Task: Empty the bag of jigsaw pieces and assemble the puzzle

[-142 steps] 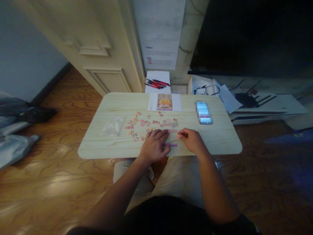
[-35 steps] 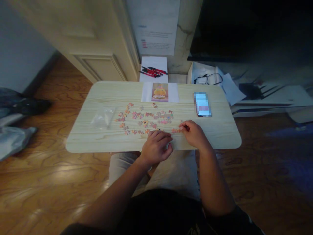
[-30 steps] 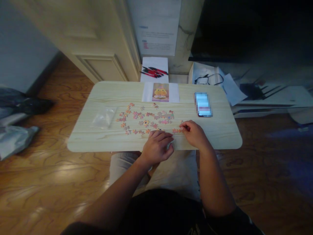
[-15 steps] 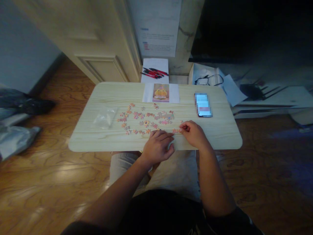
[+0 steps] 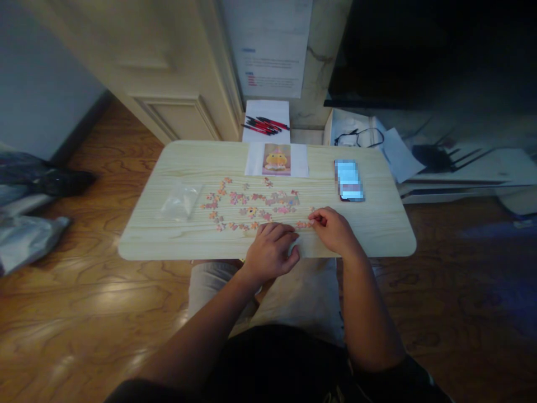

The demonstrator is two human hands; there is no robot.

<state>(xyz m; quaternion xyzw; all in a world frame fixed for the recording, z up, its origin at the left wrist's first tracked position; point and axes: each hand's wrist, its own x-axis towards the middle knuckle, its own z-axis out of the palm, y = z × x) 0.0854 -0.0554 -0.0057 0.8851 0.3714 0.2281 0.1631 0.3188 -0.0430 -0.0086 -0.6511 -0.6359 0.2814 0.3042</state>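
Note:
Small pink and orange jigsaw puzzle pieces lie scattered over the middle of the pale wooden table. A few are joined into a larger patch. My left hand rests at the front edge, palm down, fingers stretched out and thumb apart, holding nothing I can see. To its right, my right hand has thumb and forefinger pinched on a puzzle piece, at the end of a short row of pieces. The fingertips partly cover that piece. Beyond the pieces lies a printed picture of a yellow figure.
A clear plastic bag lies on the left of the table, and a phone with a lit screen on the right. Past the far edge are red and black pens on white paper and a white box with glasses. A door stands behind.
Almost nothing differs. Both hands stay in the same places, with the right fingers still pinched at the row of pieces; the view has shifted very slightly.

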